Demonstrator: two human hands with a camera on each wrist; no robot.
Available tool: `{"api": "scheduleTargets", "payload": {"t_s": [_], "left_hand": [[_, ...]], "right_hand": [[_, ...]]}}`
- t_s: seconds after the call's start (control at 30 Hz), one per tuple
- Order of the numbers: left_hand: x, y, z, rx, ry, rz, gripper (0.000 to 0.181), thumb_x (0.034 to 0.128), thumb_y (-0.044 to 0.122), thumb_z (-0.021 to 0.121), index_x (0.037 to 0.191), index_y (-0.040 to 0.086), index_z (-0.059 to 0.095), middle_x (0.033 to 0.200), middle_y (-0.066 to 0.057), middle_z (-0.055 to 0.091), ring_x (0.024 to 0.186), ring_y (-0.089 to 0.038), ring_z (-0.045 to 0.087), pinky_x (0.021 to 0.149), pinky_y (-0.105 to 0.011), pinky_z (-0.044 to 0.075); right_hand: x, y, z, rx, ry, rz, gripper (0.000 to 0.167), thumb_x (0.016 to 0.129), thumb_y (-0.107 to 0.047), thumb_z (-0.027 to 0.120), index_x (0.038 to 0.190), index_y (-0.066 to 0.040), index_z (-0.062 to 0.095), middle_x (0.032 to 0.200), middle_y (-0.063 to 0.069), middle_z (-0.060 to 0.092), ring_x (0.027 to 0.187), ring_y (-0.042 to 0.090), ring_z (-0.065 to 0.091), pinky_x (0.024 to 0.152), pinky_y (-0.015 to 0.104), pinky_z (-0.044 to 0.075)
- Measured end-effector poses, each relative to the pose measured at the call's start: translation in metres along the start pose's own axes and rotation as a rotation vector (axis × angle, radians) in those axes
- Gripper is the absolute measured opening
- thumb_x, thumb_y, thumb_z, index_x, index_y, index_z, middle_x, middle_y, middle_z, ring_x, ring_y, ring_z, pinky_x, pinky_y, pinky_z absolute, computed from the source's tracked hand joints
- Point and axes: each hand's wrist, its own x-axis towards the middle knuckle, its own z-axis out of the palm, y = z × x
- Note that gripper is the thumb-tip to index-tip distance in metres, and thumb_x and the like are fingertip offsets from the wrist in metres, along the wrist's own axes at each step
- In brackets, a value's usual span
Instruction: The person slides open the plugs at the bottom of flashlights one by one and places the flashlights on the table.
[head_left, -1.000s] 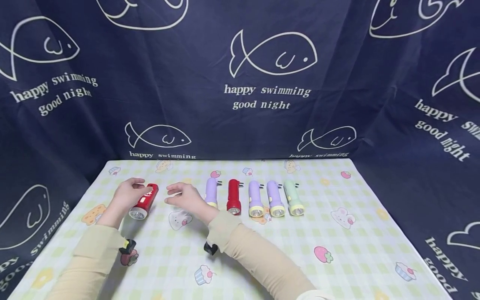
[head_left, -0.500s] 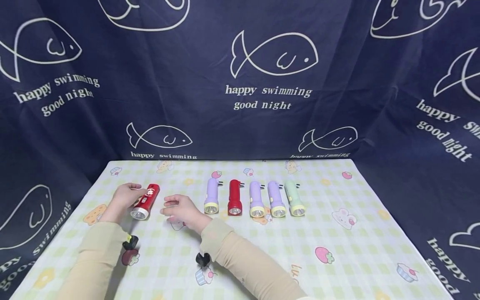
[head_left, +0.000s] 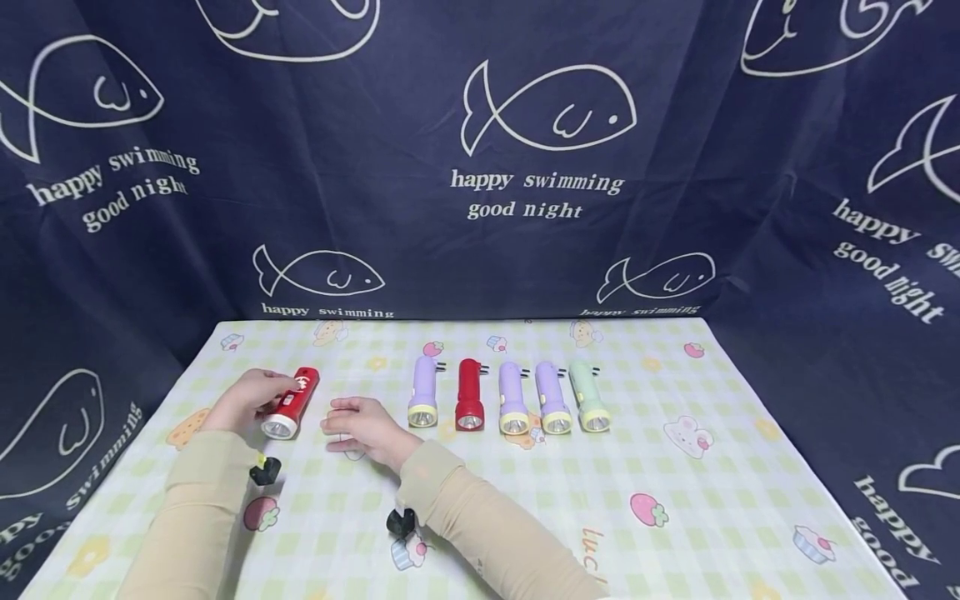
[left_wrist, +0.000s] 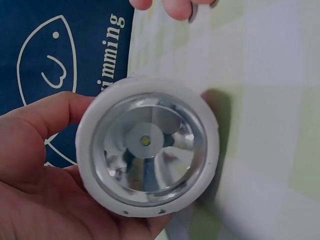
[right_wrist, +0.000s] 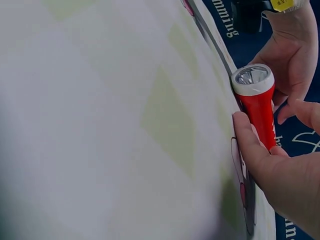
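Observation:
At the left of the table in the head view, a red flashlight with a white head point(head_left: 298, 406) lies with its lens toward the person. My left hand point(head_left: 251, 393) holds it from the left side, the thumb across its body. The left wrist view looks straight onto its lens point(left_wrist: 145, 170), with the thumb at one side and fingers behind the rim. A short gap to the right of that flashlight, my right hand point(head_left: 367, 429) hovers low with relaxed fingers and nothing in them. In the right wrist view the red body point(right_wrist: 261, 112) shows beyond the right fingers.
A row of flashlights with plug prongs lies right of the hands: a purple one point(head_left: 424, 385), a red one point(head_left: 469, 387), two more purple ones point(head_left: 511, 387) and a mint green one point(head_left: 586, 387). Behind the checked tablecloth point(head_left: 720, 500) hangs a dark blue curtain point(head_left: 420, 275).
My right hand has shifted slightly left and toward the person, uncovering the first purple flashlight's head. The left hand has moved slightly down along the white-headed red flashlight, which stays in nearly the same place.

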Motion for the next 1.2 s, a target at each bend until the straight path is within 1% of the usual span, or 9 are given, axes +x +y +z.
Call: {"api": "scheduleTargets", "payload": {"t_s": [0.07,0.17,0.33,0.5,0.67,0.8,0.9,1.07,1.2], "left_hand": [[0.0,-0.001,0.001,0.012,-0.009,0.008,0.062,0.089,0.029,0.059,0.132,-0.011,0.039,0.103,-0.014,0.053,0.087,-0.02,0.049,0.066,-0.025,0.043],[0.001,-0.002,0.002,0.028,-0.005,0.016,0.061,0.0886,0.028,0.059,0.13,-0.012,0.041,0.104,-0.016,0.053,0.087,-0.021,0.05,0.068,-0.026,0.044],[0.002,-0.002,0.005,0.04,0.017,0.001,0.064,0.0874,0.03,0.061,0.131,-0.012,0.041,0.118,-0.024,0.049,0.097,-0.026,0.049,0.071,-0.026,0.044],[-0.002,-0.001,0.007,0.019,0.011,0.003,0.062,0.0885,0.027,0.059,0.131,-0.013,0.039,0.122,-0.027,0.047,0.1,-0.027,0.05,0.075,-0.027,0.047],[-0.006,0.001,0.008,0.007,0.018,0.009,0.059,0.0892,0.023,0.059,0.13,-0.015,0.039,0.119,-0.027,0.048,0.097,-0.026,0.051,0.073,-0.026,0.048],[-0.006,0.004,0.011,0.007,0.031,0.007,0.056,0.0895,0.022,0.059,0.129,-0.014,0.041,0.114,-0.024,0.052,0.09,-0.024,0.053,0.066,-0.024,0.048],[-0.004,0.006,0.014,0.015,0.022,0.02,0.055,0.0897,0.023,0.059,0.128,-0.013,0.042,0.108,-0.02,0.054,0.086,-0.021,0.054,0.064,-0.024,0.048],[-0.005,0.012,0.019,0.017,-0.001,0.051,0.056,0.0896,0.025,0.059,0.128,-0.012,0.042,0.104,-0.017,0.055,0.083,-0.02,0.054,0.064,-0.026,0.05],[-0.006,0.014,0.024,0.0,0.001,0.068,0.054,0.0889,0.023,0.06,0.126,-0.013,0.043,0.098,-0.015,0.058,0.078,-0.018,0.056,0.062,-0.026,0.051]], "right_hand": [[0.0,0.001,0.0,0.007,-0.007,-0.001,0.044,0.085,0.005,0.06,0.128,0.007,0.049,0.117,0.018,0.056,0.102,0.03,0.062,0.084,0.044,0.055],[0.0,0.002,0.0,0.013,-0.015,-0.003,0.045,0.085,0.005,0.06,0.129,0.007,0.048,0.119,0.018,0.056,0.102,0.029,0.062,0.084,0.044,0.055],[0.0,0.004,0.0,0.01,-0.018,0.004,0.045,0.086,0.004,0.06,0.129,0.008,0.048,0.12,0.018,0.056,0.103,0.028,0.062,0.085,0.043,0.055],[-0.001,0.004,-0.001,-0.008,-0.023,0.007,0.044,0.086,0.003,0.06,0.128,0.008,0.048,0.121,0.017,0.056,0.102,0.025,0.062,0.084,0.041,0.056],[0.0,0.003,-0.003,-0.008,-0.037,0.014,0.044,0.087,0.003,0.059,0.129,0.008,0.048,0.119,0.016,0.057,0.1,0.023,0.062,0.084,0.039,0.056],[0.0,0.002,-0.006,-0.004,-0.055,0.019,0.045,0.087,0.003,0.059,0.13,0.009,0.046,0.109,0.013,0.06,0.098,0.023,0.062,0.086,0.04,0.055],[0.001,-0.001,-0.008,0.001,-0.06,0.023,0.046,0.087,0.003,0.058,0.131,0.01,0.045,0.104,0.013,0.061,0.1,0.025,0.062,0.088,0.041,0.054],[0.001,-0.004,-0.011,0.017,-0.04,0.041,0.047,0.088,0.003,0.057,0.133,0.01,0.042,0.111,0.019,0.061,0.106,0.03,0.062,0.088,0.041,0.054],[0.001,-0.005,-0.013,0.05,-0.018,0.06,0.045,0.09,0.0,0.058,0.131,0.01,0.042,0.112,0.02,0.063,0.108,0.034,0.061,0.087,0.04,0.054]]}}
